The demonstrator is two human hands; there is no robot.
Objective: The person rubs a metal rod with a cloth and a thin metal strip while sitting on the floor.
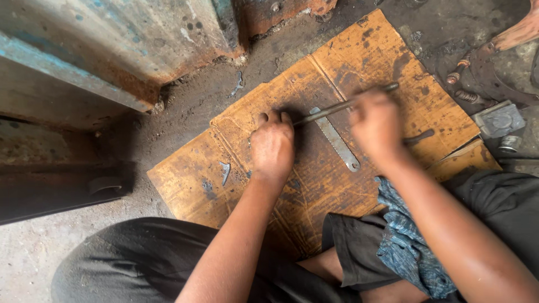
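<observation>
Right hand, blurred, closes its grip round a long thin dark metal rod near the rod's far end. Left hand presses fingers-down at the rod's other tip, pinning something there; what exactly, cannot tell. Rod lies slantwise over a flat grey toothed metal blade strip, mid-sheet on stained brown cardboard sheet on the floor. Rod looks stiff, fairly light, maybe greasy; best held mid-shaft. Blue patterned rag by cardboard's near right edge.
</observation>
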